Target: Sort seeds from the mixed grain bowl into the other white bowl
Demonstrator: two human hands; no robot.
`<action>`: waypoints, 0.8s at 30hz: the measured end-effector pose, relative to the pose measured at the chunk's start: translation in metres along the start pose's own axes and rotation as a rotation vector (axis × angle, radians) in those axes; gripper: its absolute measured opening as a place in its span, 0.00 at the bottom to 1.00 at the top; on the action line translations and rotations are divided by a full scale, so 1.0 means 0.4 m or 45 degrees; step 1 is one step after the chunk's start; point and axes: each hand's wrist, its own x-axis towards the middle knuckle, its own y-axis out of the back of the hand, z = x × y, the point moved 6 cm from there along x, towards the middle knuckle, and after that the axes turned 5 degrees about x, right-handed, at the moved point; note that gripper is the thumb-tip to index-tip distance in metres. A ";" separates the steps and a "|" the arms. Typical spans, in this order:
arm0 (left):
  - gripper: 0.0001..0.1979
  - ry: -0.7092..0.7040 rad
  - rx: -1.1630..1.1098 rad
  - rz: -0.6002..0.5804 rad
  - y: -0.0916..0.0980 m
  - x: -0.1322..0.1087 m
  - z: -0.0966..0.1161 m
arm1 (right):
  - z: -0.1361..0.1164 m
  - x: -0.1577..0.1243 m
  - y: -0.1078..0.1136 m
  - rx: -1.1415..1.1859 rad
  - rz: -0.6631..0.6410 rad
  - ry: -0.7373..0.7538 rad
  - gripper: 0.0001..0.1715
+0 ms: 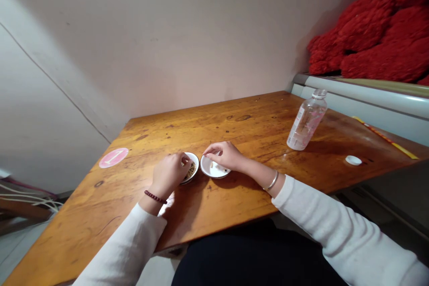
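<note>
Two small white bowls stand side by side near the middle of the wooden table. The left bowl (196, 163) holds many small beans or beads (191, 171), pale and dark. My left hand (167, 171) reaches into it, fingers curled together; its fingertips are partly hidden. Over the right bowl (212, 174) is my right hand (228, 155), thumb and fingers drawn together at the bowl's far left rim. A few small pale and dark pieces lie in that bowl. Whatever is between the fingers of either hand is too small or hidden to make out.
A clear plastic bottle (306, 120) stands open on the right of the table (254, 120), with a white cap (353, 160) and a yellow-red strip (385, 137) farther right. A pink round sticker (114, 157) marks the left side. Something whitish (166, 204) lies under my left wrist.
</note>
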 end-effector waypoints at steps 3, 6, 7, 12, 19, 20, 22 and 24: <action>0.13 -0.016 -0.007 -0.007 -0.003 0.002 0.000 | -0.001 -0.001 0.000 -0.033 -0.013 -0.014 0.10; 0.13 -0.034 -0.009 0.002 -0.003 0.004 0.003 | -0.002 -0.003 0.002 -0.044 -0.013 -0.026 0.10; 0.13 -0.038 -0.010 0.002 -0.003 0.005 0.004 | -0.003 -0.004 0.002 -0.046 -0.013 -0.029 0.10; 0.12 -0.066 -0.044 -0.004 -0.004 0.005 0.007 | -0.005 -0.004 0.003 -0.061 -0.009 -0.062 0.10; 0.12 -0.091 -0.043 0.001 -0.004 0.005 0.010 | 0.002 -0.003 0.003 -0.035 0.003 -0.065 0.11; 0.11 -0.090 -0.039 0.011 -0.003 0.005 0.011 | 0.002 -0.002 0.002 -0.025 -0.001 -0.055 0.11; 0.11 -0.080 -0.037 0.039 0.002 0.005 0.012 | 0.003 -0.001 0.000 -0.005 -0.006 -0.030 0.12; 0.11 -0.059 -0.044 0.057 0.004 0.004 0.012 | 0.003 0.000 -0.001 0.008 -0.009 -0.010 0.11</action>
